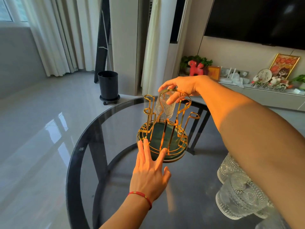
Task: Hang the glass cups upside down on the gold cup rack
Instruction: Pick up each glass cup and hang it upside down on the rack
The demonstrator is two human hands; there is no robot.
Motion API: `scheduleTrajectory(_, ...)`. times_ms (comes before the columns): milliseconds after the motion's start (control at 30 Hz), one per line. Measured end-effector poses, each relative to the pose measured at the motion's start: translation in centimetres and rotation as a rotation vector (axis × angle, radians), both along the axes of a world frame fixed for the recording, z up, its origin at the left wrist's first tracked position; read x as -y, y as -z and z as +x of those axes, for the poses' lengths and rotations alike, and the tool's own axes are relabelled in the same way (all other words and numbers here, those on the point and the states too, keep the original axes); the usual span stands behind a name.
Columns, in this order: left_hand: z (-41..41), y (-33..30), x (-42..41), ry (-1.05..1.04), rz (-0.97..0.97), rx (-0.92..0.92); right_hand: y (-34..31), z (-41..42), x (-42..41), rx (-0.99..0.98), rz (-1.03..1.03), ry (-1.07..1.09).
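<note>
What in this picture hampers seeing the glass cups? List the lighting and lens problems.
Head view: low warm sunlight tints both hands and the gold rack orange; the right forearm hides part of the waiting glass cups; the held cup is transparent behind rack wires; window glare streaks the floor; wide-angle bending curves the table rim.

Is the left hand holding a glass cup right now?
No, the left hand lies open, fingers on the gold cup rack base; the right hand holds the glass cup.

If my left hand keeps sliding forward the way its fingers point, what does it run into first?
The left hand points up the table at the gold cup rack. Its fingertips already overlap the rack's green base rim, so that rim comes first, probably at once, though actual contact is unclear.
</note>
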State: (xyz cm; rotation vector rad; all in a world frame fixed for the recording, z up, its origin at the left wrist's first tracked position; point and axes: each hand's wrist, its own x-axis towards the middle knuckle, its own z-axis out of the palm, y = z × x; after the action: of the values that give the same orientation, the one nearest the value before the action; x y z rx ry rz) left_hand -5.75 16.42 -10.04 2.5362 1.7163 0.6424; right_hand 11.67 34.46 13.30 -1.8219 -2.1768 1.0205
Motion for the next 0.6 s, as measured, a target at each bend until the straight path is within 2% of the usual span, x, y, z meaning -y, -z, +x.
scheduleTrajectory(100,0.0,0.1,-0.1,-0.001,-0.011,-0.009,0.6,0.3,0.3,-0.119,-0.014,0.053)
scheduleTrajectory(167,0.0,0.1,-0.2,0.002,-0.012,-0.015,1.3,0.8,0.7,-0.252,0.048,0.148)
scheduleTrajectory(300,0.0,0.1,-0.3,0.01,0.003,-0.032,2.4,2.3,3.5,-0.427,0.389,0.438)
scheduleTrajectory(400,0.1,-0.5,-0.3,0.0,-0.047,-0.084,2.9,3.7,7.6,-0.363,0.599,0.581)
scheduleTrajectory(467,0.2,-1.3,0.1,-0.017,-0.086,-0.089,3.3,4.2,11.5,-0.304,0.656,0.606)
scheduleTrajectory(600,1.3,-3.9,2.0,-0.031,0.006,0.068,4.9,4.3,20.2,-0.195,0.712,0.625)
